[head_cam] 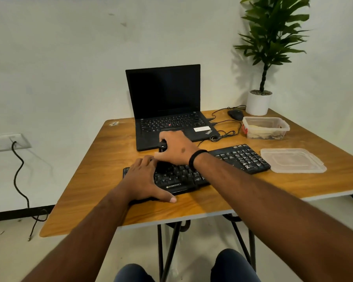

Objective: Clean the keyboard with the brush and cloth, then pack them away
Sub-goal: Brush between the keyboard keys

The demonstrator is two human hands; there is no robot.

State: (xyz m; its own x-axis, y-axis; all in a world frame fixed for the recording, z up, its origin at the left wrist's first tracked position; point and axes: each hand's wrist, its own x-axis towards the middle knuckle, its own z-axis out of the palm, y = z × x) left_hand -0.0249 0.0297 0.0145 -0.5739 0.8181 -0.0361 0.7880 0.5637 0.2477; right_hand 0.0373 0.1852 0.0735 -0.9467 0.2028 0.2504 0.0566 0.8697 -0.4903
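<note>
**Brush on the keyboard, left hand bracing**

I see the black keyboard (196, 169) lying on the wooden surface (102, 159) just in front of the open laptop (167, 106). Its long axis runs left to right, skewed so that the right end, with the number pad, sits farther from me than the left end. The brand lettering on its near edge faces me.

My right hand (176, 148) curls around a dark brush (162, 145) above the keyboard's upper left rows; only a bit of the handle shows past the fingers, standing roughly upright, and I cannot see the bristles. My left hand (145, 178) lies flat on the keyboard's left end, fingers straight, thumb stretched along the near edge.

To the right, well apart from the keyboard's middle, a clear lid (292, 160) lies just beside the number pad. Behind it stands a clear container (265, 127) holding what seems to be a cloth, then a black mouse (235, 114) and a potted plant (260, 98).
</note>
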